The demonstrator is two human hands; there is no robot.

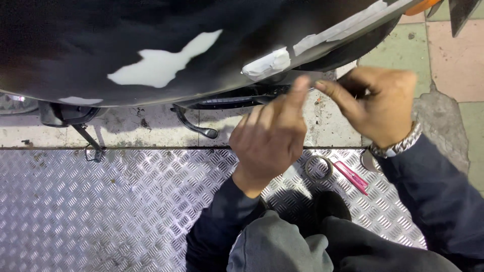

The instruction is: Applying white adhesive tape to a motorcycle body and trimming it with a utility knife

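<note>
- Left hand [269, 138]: raised in front of the black body panel [75, 45], index finger extended up toward the panel's lower edge, other fingers loosely curled. Grasping nothing that I can see.
- Right hand [378, 103]: just beside the left, fingers pinched together with the index pointing left toward the left fingertip. Cannot tell whether something thin (tape end?) sits in the pinch, too small to make out.
- The two fingertips sit close together, just below the panel edge; can't tell if they touch.
- Metal wristwatch [401, 146] on the right wrist, dark sleeves on both arms.
- Panel: glossy black, curved, fills the top of the view. White irregular patch [161, 63] mid-panel, a smaller one lower left.
- Crumpled wad of white masking tape [267, 63] stuck on the panel's lower edge, right above the left index finger. A longer strip of tape [343, 27] runs up and right from it along the edge.
- Floor: diamond-plate metal sheet [101, 206] under the person, concrete strip beyond it, coloured tiles to the right.
- Roll of tape [318, 167] lies flat on the plate, just beside the left wrist. Pink utility knife [352, 177] lies just right of the roll (near, not touching as far as I can see).
- Kickstand-like black lever [194, 126] rests on the concrete below the panel.
- Person's knees in grey and dark trousers at bottom.
</note>
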